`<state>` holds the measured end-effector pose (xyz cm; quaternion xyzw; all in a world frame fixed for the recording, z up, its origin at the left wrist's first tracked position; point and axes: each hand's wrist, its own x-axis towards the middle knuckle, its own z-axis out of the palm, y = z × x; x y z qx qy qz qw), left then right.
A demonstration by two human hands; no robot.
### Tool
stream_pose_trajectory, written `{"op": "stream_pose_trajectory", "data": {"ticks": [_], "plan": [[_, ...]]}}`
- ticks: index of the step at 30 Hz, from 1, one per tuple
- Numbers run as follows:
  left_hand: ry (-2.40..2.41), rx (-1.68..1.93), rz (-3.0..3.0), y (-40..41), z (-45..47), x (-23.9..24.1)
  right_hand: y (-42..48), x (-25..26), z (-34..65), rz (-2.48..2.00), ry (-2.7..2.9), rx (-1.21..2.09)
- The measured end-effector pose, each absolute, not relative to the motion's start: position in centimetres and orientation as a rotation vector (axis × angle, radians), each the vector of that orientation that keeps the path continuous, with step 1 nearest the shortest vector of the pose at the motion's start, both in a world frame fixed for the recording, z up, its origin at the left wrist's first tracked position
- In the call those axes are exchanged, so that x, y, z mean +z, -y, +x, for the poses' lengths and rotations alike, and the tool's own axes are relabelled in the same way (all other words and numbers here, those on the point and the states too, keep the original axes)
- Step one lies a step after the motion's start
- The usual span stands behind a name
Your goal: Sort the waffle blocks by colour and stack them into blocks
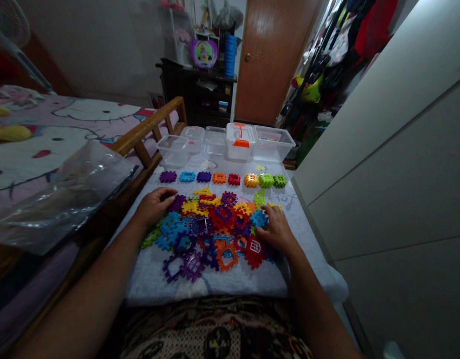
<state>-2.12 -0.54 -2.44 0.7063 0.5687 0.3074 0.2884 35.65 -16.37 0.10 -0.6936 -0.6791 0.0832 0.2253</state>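
A loose pile of plastic interlocking building tiles in many colours lies on the cloth-covered table, many with window-like openings. At the pile's left edge, my left hand is open, its fingertips beside a purple tile. My right hand rests at the right edge with thumb and fingers apart, next to a light blue tile. Neither hand visibly grips a tile. Behind the pile runs a row of small colour-sorted stacks, from a purple stack on the left to a green stack on the right.
Clear plastic containers line the table's far end, among them a lidded box with orange clips. A bed with a wooden rail and a plastic bag is at the left. A white cabinet stands close on the right.
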Motion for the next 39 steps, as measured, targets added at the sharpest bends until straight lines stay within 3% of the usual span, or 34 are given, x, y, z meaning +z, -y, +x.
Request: {"op": "stream_pose_trajectory", "data": {"ticks": [22,29,33,39], "plan": [[-1.485,0.680,1.875,-0.5,-2.3,-1.7,17.0,0.0,35.4,-2.080,1.944,0.097],[-1.552,0.694,2.178,0.7,-1.3,1.7,16.6,0.1,35.9,-1.876,1.849,0.105],[-1.292,0.749,2.470,3.8,2.5,4.8,16.0,1.4,35.2,-1.656,1.883,0.262],[-0.861,0.489,2.604,7.7,9.2,5.9,15.4,2.8,32.7,-1.499,1.977,0.436]]}}
